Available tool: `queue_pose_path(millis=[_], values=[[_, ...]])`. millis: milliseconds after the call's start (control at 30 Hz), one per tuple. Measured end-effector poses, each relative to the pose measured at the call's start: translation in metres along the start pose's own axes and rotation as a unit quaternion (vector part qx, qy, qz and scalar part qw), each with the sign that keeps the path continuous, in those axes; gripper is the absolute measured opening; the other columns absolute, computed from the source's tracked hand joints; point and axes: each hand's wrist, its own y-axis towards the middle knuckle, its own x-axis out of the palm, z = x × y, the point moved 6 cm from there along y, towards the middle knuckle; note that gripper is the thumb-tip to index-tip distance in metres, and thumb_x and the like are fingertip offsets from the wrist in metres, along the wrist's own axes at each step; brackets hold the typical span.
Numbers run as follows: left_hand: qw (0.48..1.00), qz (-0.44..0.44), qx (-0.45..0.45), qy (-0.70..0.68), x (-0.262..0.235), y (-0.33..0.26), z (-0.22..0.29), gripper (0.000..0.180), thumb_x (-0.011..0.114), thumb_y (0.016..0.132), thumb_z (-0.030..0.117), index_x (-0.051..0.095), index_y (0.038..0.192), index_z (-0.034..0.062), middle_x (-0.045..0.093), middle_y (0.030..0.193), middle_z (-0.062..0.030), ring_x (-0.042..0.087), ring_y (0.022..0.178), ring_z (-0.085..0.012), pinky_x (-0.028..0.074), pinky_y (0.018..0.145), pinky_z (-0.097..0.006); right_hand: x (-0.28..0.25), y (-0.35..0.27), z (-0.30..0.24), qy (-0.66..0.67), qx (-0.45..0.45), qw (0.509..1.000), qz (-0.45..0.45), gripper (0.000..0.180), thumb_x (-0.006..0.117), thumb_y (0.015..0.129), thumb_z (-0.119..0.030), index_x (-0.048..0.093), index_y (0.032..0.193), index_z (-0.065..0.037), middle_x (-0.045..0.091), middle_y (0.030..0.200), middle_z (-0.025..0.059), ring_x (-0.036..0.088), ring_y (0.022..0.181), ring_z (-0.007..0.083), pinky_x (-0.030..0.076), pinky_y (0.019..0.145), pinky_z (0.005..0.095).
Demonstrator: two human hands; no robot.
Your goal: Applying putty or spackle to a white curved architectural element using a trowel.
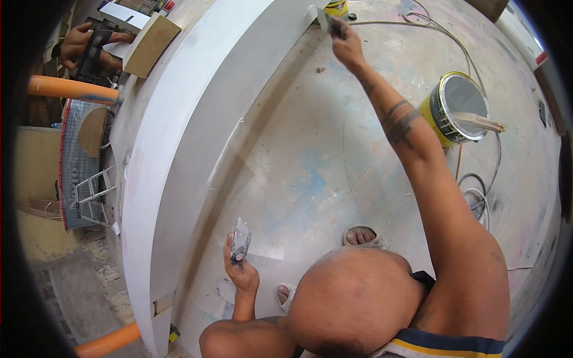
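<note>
A long white board [197, 113] stands along my left side, with a ragged white line of filler [227, 152] on its lower inner edge. At its far end my right hand [347, 43] is closed round a putty knife [326, 21], whose pale blade touches or nearly touches the board's lower edge. Close to my knee, my left hand [243, 275] grips a flat scraper [240, 240] smeared with grey putty, blade up and apart from the board. An open yellow-and-black can [443, 110] stands to the right of my forearm, a wooden stick [480, 122] across its mouth.
Hoses [471, 51] snake over the stained floor behind the can. Another yellow tin [338, 8] is beyond my right hand. Orange pipes [74, 88] run up to the board's far side. Another person's hand [76, 46] shows at upper left, and a small ladder [95, 188] lies below.
</note>
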Motion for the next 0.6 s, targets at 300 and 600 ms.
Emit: queue_pose_path(millis=[300, 600], values=[[0.999, 0.028, -0.019, 0.009, -0.016, -0.005, 0.007, 0.042, 0.039, 0.109, 0.022, 0.049, 0.141, -0.0054, 0.055, 0.139, -0.0231, 0.056, 0.128, -0.0337, 0.045, 0.108, -0.042, 0.001, 0.039, -0.002, -0.004, -0.004, 1.0, -0.017, 0.053, 0.046, 0.082, 0.007, 0.059, 0.133, -0.001, 0.069, 0.12, 0.0113, 0.061, 0.113, 0.0175, 0.042, 0.104, 0.0266], [0.999, 0.025, -0.027, -0.027, -0.017, -0.006, 0.003, 0.04, 0.039, 0.109, 0.018, 0.048, 0.141, -0.0057, 0.054, 0.14, -0.0219, 0.055, 0.128, -0.0311, 0.044, 0.109, -0.042, 0.043, -0.043, -0.024, -0.075, -0.004, 0.994, -0.076, 0.034, 0.055, 0.101, -0.002, 0.058, 0.134, -0.005, 0.068, 0.123, 0.0069, 0.06, 0.113, 0.0133, 0.045, 0.098, 0.0247]])
